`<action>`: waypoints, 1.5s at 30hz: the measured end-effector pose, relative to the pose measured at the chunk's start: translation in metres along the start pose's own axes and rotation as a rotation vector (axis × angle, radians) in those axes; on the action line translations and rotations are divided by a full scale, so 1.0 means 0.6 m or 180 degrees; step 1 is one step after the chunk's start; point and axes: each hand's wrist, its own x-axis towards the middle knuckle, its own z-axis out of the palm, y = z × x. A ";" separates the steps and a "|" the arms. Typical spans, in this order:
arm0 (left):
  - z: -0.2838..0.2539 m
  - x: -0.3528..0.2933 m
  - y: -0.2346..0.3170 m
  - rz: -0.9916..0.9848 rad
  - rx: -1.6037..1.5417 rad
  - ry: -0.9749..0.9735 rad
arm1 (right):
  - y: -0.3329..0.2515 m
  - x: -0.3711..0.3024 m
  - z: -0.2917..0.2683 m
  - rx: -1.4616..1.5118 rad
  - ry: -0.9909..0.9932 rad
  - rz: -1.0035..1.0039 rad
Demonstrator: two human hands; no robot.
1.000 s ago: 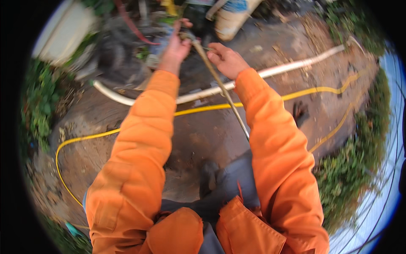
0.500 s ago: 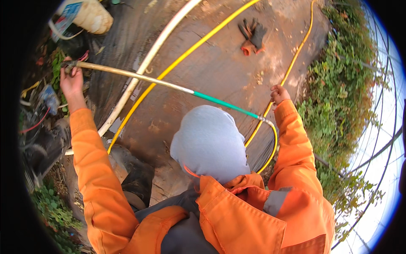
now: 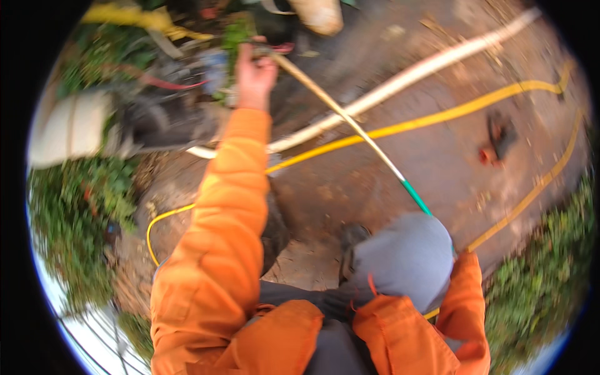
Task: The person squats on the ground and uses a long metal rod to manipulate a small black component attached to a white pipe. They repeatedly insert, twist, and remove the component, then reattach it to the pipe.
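My left hand (image 3: pixel 255 78) is raised at the upper left, its fingers closed around the dark end of a long thin wand. From there the wand (image 3: pixel 322 95) slants down to the right, tan and white at first, then green. Its lower end passes behind a rounded light-grey cloth-covered shape (image 3: pixel 400 253) in front of my chest. My right sleeve (image 3: pixel 467 275) reaches up beside that shape; the right hand is hidden. The wand crosses over a white hose (image 3: pixel 425 69) and a yellow hose (image 3: pixel 437 119). Motion blurs much of the picture.
Dark gloves (image 3: pixel 498 137) with red-orange cuffs lie on the brown ground at the right. Another yellow hose (image 3: pixel 531 203) runs past them. Green plants (image 3: pixel 550 269) border the right side, with more plants (image 3: pixel 81 219) at the left. A pale container (image 3: pixel 320 14) is at the top.
The view has swung left, so the ground and hoses sit farther right and turned. My left hand still grips the wand's end. My right hand, visible before near the yellow hose, is now hidden.
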 end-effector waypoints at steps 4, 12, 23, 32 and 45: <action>-0.005 -0.012 -0.006 0.0351 0.0145 0.0257 | 0.030 -0.010 0.006 0.0315 -0.0014 0.0242; 0.007 -0.022 -0.010 0.0425 0.0128 0.0675 | 0.057 -0.020 -0.007 0.0750 0.0057 0.0401; 0.006 -0.025 -0.006 0.0445 0.0231 0.0721 | 0.086 -0.030 -0.003 0.1174 0.0076 0.0469; 0.020 -0.022 -0.015 0.0436 0.0102 0.0822 | 0.105 -0.027 0.001 0.1443 0.0069 0.0479; 0.037 -0.015 -0.025 0.0426 0.0014 0.0582 | 0.136 -0.023 0.009 0.1783 0.0041 0.0430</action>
